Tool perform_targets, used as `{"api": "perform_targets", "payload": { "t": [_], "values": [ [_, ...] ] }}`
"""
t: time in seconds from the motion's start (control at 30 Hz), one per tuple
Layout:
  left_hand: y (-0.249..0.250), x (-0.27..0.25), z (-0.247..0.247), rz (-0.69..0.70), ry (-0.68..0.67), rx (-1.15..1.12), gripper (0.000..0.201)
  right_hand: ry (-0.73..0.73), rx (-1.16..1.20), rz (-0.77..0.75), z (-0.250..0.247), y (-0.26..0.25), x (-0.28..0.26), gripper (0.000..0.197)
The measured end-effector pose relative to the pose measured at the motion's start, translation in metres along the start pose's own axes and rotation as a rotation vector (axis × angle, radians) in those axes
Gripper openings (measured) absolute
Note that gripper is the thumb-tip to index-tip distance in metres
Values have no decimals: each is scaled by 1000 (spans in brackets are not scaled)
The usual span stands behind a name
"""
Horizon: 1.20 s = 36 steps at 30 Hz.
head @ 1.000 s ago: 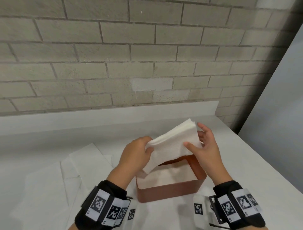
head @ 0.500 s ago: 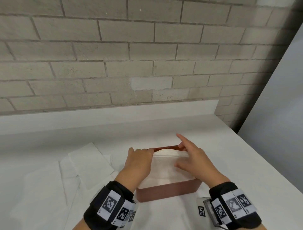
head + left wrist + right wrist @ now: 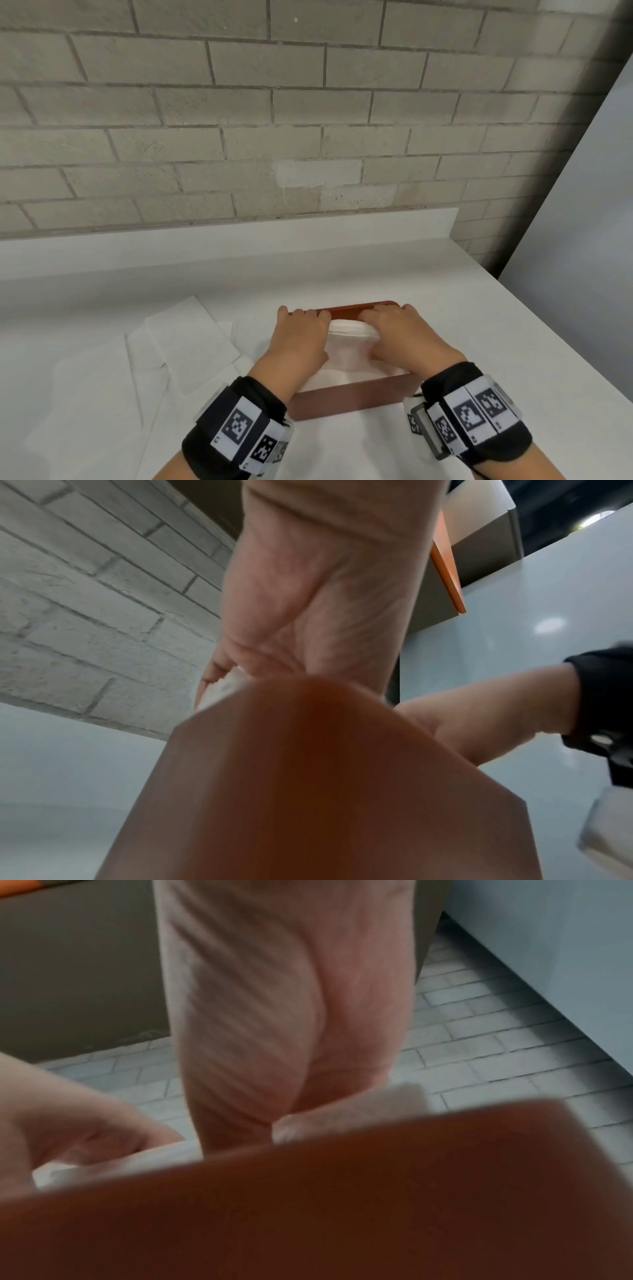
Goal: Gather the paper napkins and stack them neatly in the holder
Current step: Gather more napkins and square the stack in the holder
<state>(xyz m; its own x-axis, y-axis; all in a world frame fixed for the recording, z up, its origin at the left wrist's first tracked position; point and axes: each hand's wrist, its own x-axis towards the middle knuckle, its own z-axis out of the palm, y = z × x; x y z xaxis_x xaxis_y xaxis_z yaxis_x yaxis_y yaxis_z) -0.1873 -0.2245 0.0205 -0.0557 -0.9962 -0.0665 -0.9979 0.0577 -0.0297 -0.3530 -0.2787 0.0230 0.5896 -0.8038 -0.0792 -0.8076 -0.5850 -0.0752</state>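
Observation:
A brown rectangular holder (image 3: 352, 399) stands on the white table in front of me. A white napkin stack (image 3: 347, 359) lies inside it, its far edge raised a little against the far wall. My left hand (image 3: 301, 329) and right hand (image 3: 394, 329) rest on the stack side by side, fingers curled over its far edge and the right thumb on top. The left wrist view shows the fingers bent round the white napkin stack (image 3: 226, 688) above the holder (image 3: 308, 791). Several loose napkins (image 3: 191, 339) lie spread on the table to the left.
A brick wall (image 3: 308, 120) with a low white ledge (image 3: 239, 240) closes the back of the table. The table's right edge (image 3: 548, 349) runs diagonally beside a grey panel (image 3: 589, 205). More white sheets (image 3: 85, 394) cover the near left.
Both hands brought the napkin stack down from above the holder into it. They then slid to the stack's far edge, where they now curl over it.

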Motion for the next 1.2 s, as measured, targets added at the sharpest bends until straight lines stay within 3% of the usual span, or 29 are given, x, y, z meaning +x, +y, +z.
{"api": "perform_targets", "payload": {
  "t": [0.17, 0.37, 0.47, 0.53, 0.63, 0.7, 0.73, 0.83, 0.9, 1.07, 1.2],
  "values": [
    [1, 2, 8, -28, 60, -34, 54, 59, 44, -7, 5, -2, 2, 45],
    [-3, 3, 14, -22, 34, 5, 34, 14, 9, -4, 11, -4, 5, 32],
    [-5, 3, 8, 14, 63, 11, 29, 69, 82, -17, 9, -6, 4, 41],
    [-3, 2, -3, 58, 174, 15, 26, 150, 178, -52, 4, -14, 3, 43],
    [-2, 0, -22, 88, 534, -122, 21, 298, 383, -18, -5, -21, 2, 18],
    [-4, -2, -31, 32, 761, -396, 43, 344, 595, 55, -9, -21, 1, 10],
    [-6, -3, -34, -21, 809, -599, 59, 363, 725, 86, -10, -19, 0, 10],
    [-8, -3, -33, -191, 713, -1222, 90, 432, 1075, 132, -11, -14, -4, 21],
    [-2, 1, -26, -226, 581, -1442, 86, 466, 1235, 134, -8, -12, -5, 30],
    [27, 0, -9, -53, 395, -1585, 43, 476, 1339, 116, 10, -19, 0, 60],
    [35, 0, -6, -76, 447, -1585, 36, 521, 1356, 139, 22, -22, 0, 42]
  ]
}}
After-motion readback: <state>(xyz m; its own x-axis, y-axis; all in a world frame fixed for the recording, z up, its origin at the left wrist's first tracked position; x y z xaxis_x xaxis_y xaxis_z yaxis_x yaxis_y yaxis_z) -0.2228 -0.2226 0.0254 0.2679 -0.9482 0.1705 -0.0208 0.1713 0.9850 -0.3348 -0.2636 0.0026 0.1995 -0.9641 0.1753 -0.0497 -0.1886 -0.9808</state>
